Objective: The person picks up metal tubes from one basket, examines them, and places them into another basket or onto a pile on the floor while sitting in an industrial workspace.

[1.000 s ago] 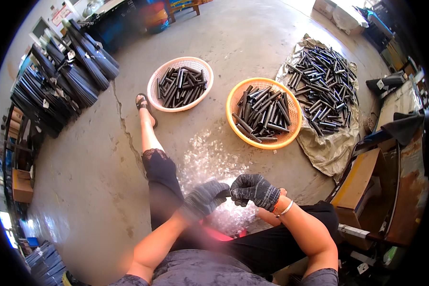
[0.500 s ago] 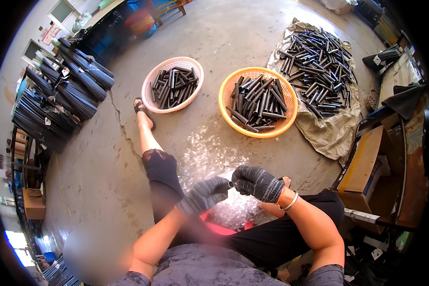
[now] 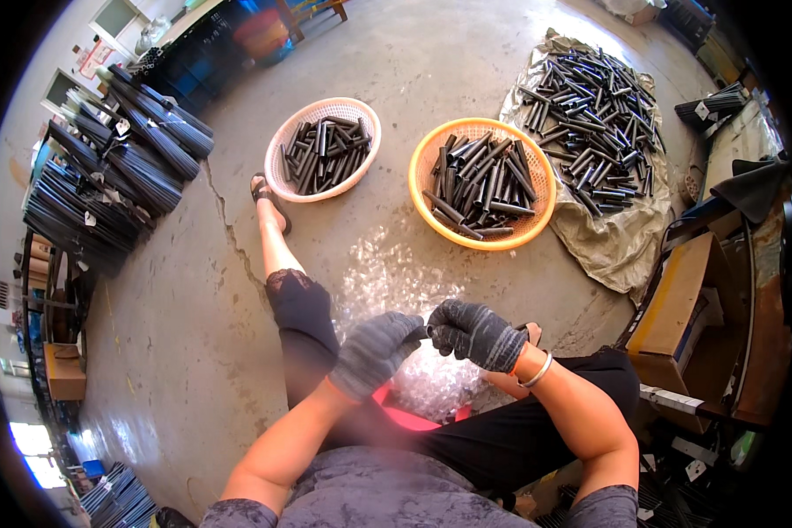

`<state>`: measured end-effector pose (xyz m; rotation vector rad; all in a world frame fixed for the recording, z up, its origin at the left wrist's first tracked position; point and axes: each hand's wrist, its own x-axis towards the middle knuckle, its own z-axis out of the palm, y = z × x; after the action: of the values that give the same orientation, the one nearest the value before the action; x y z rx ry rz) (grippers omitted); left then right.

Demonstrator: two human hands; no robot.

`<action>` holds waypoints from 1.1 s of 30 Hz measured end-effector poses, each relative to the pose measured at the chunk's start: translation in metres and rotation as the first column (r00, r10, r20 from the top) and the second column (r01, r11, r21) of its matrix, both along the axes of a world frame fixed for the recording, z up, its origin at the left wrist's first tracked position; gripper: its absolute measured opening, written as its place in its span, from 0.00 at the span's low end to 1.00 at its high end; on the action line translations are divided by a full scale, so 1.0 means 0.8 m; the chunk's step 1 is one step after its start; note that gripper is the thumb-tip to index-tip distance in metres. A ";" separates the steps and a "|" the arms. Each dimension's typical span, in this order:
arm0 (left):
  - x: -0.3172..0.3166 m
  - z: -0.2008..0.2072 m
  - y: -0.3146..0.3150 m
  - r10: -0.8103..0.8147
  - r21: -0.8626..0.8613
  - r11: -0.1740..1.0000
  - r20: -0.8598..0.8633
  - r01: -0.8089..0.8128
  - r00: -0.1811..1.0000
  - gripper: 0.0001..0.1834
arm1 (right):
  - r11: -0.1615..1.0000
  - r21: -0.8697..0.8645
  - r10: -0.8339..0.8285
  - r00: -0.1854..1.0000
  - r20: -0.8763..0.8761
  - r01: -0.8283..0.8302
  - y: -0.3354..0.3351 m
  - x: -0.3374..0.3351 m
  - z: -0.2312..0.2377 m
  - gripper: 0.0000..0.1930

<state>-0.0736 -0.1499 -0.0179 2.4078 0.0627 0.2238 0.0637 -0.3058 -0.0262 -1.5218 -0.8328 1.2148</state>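
I watch from a distance a workshop with a grey concrete floor [image 3: 180, 343], which is stained, and cracked to the left of the grip. At the centre, a small dark piece [image 3: 428, 332] sits between the fingertips of two gloved hands. The left hand [image 3: 378, 354] is closed in a pinch on it, as far as I can judge. The right hand [image 3: 475, 336] has its fingers bent inward at its other side, but I cannot tell if they are tight on it too.

Just below the grip I see a heap of clear shiny bits [image 3: 436, 385], with a red edge [image 3: 405, 420] at its lower side. Beyond the grip, to the left, stands a pink basket [image 3: 352, 109]; to the right, an orange basket [image 3: 544, 180]. Both hold black tubes [image 3: 495, 180]. Farther right, more tubes lie on a wrinkled sheet [image 3: 603, 255].

For good work here, I would keep the left pinch steady, line up the right fingertips with the piece, and press gently.

The gloves cover most of the piece, so its length is hidden from me. Glare makes the bits hard to separate.
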 end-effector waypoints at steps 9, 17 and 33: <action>-0.001 -0.014 -0.011 -0.052 -0.723 0.648 -0.357 -0.240 0.933 0.17 | 0.943 0.320 -0.231 0.871 0.433 0.091 0.000 -0.001 0.006 0.04; -0.002 0.005 0.000 -0.355 -0.930 0.326 -0.288 -0.171 0.889 0.21 | 0.939 0.327 -0.260 0.846 0.465 0.109 -0.002 0.008 0.003 0.05; -0.070 0.022 0.069 0.118 -0.907 0.207 -0.348 -0.366 0.930 0.15 | 0.907 -0.270 0.135 0.385 0.913 0.322 -0.022 0.052 -0.053 0.15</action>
<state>-0.1293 -0.0949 -0.0007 1.0774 0.5391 0.0269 0.1050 -0.3231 -0.0688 -2.6585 -1.1979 0.2957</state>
